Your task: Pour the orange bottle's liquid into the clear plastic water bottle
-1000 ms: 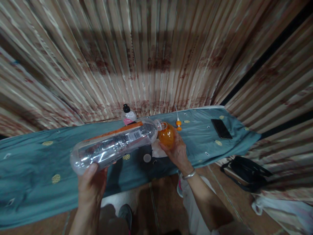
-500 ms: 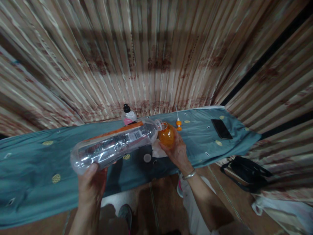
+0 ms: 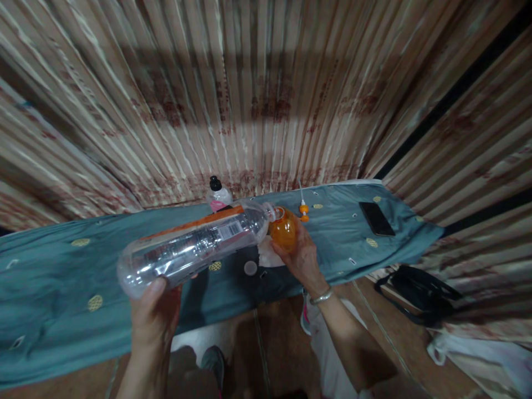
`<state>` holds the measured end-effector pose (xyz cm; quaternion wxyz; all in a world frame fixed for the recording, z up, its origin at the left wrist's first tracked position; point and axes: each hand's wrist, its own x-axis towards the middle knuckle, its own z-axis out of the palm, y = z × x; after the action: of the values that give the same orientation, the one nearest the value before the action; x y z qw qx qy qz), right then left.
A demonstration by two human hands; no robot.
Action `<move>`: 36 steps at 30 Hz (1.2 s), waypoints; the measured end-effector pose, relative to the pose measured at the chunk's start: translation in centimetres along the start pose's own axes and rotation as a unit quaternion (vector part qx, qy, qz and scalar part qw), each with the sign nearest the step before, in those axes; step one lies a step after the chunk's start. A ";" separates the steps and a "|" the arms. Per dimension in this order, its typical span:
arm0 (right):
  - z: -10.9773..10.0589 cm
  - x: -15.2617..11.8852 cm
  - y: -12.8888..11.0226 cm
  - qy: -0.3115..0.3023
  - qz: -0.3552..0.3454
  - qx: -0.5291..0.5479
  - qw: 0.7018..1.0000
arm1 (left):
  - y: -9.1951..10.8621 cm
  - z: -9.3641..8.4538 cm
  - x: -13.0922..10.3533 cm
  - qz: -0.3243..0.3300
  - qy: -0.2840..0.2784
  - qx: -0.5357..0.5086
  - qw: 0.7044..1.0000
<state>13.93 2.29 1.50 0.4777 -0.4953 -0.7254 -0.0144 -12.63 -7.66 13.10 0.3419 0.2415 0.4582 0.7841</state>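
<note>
A large clear plastic bottle (image 3: 195,244) with an orange-and-white label lies tilted across the view, its neck to the right. Near its base, my left hand (image 3: 154,307) is wrapped round it from below. My right hand (image 3: 302,255) grips a small orange see-through bottle (image 3: 284,231), whose open mouth meets the neck of the large one. Behind them an orange pump top (image 3: 303,210) with a thin clear tube lies on the cloth. A round whitish cap (image 3: 250,268) rests below the large bottle's neck. Something white and crumpled (image 3: 269,255) lies partly hidden behind my right hand.
A teal patterned cloth (image 3: 58,277) covers the table. At the back stands a bottle with a black cap (image 3: 215,185). A black phone (image 3: 376,218) lies at the right. On the floor are a black bag (image 3: 419,293) and a white bag (image 3: 477,357). Striped curtains (image 3: 266,111) hang behind.
The base of the large bottle and my left hand have shifted very slightly left. My right hand and the orange bottle stay about where they were.
</note>
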 end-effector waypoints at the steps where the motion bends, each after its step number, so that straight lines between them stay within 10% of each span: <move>1: 0.0 0.0 0.0 -0.007 0.004 0.001 1.000 | 0.0 0.0 0.0 0.002 -0.003 0.001 1.000; 36: 0.1 -0.1 -0.1 -0.006 0.006 -0.016 1.000 | -0.3 -0.4 0.2 0.002 0.006 -0.005 1.000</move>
<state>13.76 2.21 1.39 0.4653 -0.5073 -0.7251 -0.0200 -12.92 -7.64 12.62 0.3387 0.2360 0.4554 0.7888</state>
